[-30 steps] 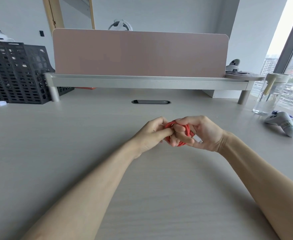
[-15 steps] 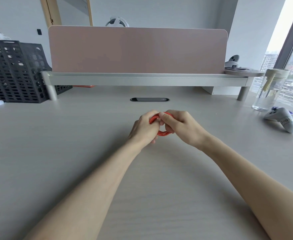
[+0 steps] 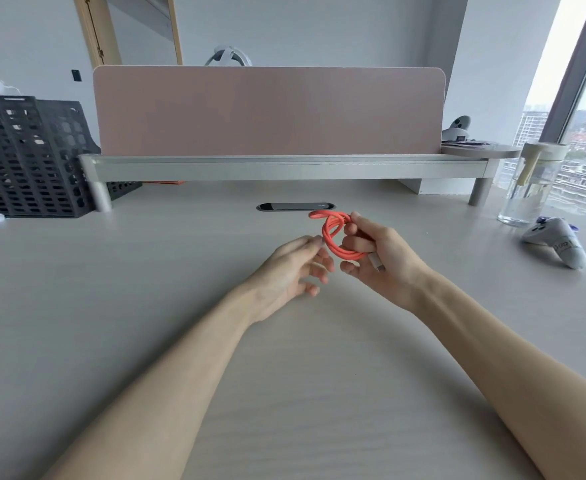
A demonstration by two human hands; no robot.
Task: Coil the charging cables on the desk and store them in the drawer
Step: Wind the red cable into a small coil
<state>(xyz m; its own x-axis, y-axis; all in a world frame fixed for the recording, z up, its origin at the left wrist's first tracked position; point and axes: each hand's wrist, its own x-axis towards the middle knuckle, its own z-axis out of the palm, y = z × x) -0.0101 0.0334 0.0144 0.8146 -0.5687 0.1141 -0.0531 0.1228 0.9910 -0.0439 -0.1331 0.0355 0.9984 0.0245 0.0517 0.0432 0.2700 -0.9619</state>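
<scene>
Orange charging cable (image 3: 333, 233), wound in a small coil, is held above the desk (image 3: 146, 306) in front of the person, clamped between thumb and curled fingers of the right hand (image 3: 385, 258); its metal plug (image 3: 376, 263) protrudes below the palm. Left hand (image 3: 291, 271) hangs slack, fingers loose, tips just beside the coil, gripping nothing. Assessment: light, soft, springy; loops likely to unwind if released. Best hold is across all turns at one side. Marking on the game controller (image 3: 558, 244) is illegible; no other writing found
</scene>
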